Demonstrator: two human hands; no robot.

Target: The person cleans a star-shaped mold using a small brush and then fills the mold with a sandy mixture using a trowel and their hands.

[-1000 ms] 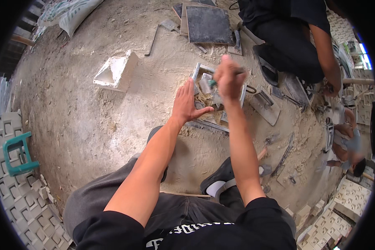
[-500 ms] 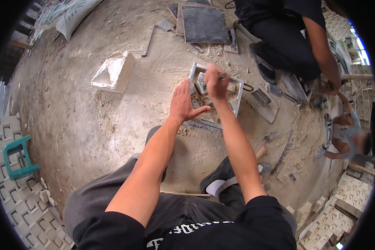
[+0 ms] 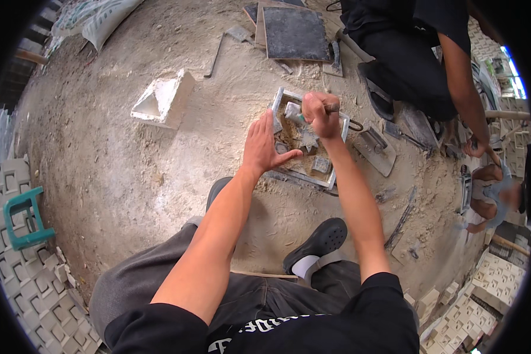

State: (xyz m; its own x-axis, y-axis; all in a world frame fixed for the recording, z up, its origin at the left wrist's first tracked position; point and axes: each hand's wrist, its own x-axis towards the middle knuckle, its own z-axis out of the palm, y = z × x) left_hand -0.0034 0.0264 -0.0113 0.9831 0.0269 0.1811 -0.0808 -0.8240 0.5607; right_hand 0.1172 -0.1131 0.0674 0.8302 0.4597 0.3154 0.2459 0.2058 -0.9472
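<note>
Left forearm (image 3: 209, 248) bare, in from 7 o'clock, running toward 1. Left wrist (image 3: 251, 169) near straight. Left hand (image 3: 261, 146) flat, back facing up, fingers (image 3: 262, 125) side by side aimed roughly 12 to 1, thumb (image 3: 289, 156) splayed toward 2–3. Right forearm (image 3: 357, 203) also bare, in from 5, running between 11 and 12. Right wrist (image 3: 332, 140) in line with it. Right hand (image 3: 321, 116) curled into a fist, at 2 o'clock from the left hand, farther out. Hands near but apart.

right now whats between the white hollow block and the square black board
In the head view, a flat-bladed tool with a thin handle lies on the dusty ground between the white hollow block and the square black board.
</note>
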